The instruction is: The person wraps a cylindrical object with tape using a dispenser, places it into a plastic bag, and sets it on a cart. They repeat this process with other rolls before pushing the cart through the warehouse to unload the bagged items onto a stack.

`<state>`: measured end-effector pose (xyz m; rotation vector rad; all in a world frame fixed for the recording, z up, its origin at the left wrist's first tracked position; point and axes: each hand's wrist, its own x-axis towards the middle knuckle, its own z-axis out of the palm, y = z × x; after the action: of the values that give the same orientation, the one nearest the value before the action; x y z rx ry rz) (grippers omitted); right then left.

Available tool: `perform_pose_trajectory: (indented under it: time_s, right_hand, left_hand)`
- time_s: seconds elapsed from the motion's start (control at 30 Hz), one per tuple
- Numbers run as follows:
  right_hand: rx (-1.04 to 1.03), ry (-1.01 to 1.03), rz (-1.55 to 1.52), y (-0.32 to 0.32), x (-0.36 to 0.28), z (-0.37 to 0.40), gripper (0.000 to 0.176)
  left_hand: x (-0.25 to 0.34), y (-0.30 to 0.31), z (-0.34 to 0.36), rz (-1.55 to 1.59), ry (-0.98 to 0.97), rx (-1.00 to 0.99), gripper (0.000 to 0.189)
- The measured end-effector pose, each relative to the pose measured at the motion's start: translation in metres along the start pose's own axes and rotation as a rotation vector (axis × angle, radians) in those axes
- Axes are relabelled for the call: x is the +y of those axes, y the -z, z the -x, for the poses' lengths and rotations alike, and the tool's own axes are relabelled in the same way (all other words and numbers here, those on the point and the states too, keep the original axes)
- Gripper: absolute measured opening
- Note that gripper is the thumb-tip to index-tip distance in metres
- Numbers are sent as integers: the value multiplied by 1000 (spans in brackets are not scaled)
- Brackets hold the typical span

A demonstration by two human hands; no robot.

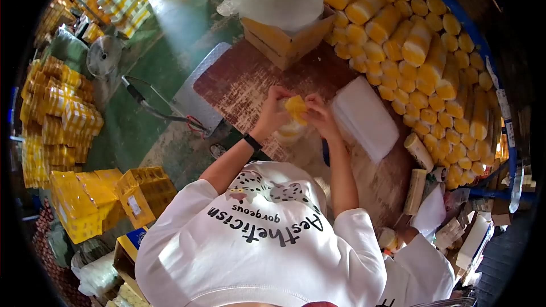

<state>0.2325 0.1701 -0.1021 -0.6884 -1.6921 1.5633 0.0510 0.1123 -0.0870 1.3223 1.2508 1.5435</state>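
A small yellow piece (296, 108), perhaps film or tape, is between my hands above the worn red-brown table (227, 79). My left hand (274, 115), with a dark band on its wrist, has its fingers curled at the left side of the piece. On the other side, my right hand (319, 116) pinches its edge. Just below them shows a pale, round, yellow-and-white object (291, 131), partly hidden by the hands. Beside my right hand lies a stack of white translucent sheets (365, 116).
A cardboard box (284, 42) with a big white roll stands at the table's far end. Yellow-and-white rolls (421, 51) are piled at the right. A co-worker's sleeve (424, 267) is close at lower right. A metal cart (199, 91) and taped yellow cartons (85, 202) are at left.
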Motion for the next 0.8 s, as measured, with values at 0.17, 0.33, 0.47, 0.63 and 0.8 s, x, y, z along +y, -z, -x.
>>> perform_pose_trajectory:
  time_s: [0.17, 0.33, 0.47, 0.63, 0.8]
  right_hand:
    - [-27, -21, 22, -7, -20, -4, 30]
    - [4, -148, 64, -10, -26, -6, 32]
    - [-18, 7, 128, -5, -15, -8, 36]
    - [-90, 171, 537, 11, -41, -22, 40]
    - [-7, 15, 419, 11, -72, -32, 38]
  left_hand:
    - [7, 0, 2, -20, 40, 26, 36]
    - [11, 1, 2, -116, 8, 36, 33]
    - [17, -1, 2, -183, 7, 44, 32]
    - [21, -4, 3, -104, -62, 106, 33]
    - [8, -8, 2, -77, -31, 129, 37]
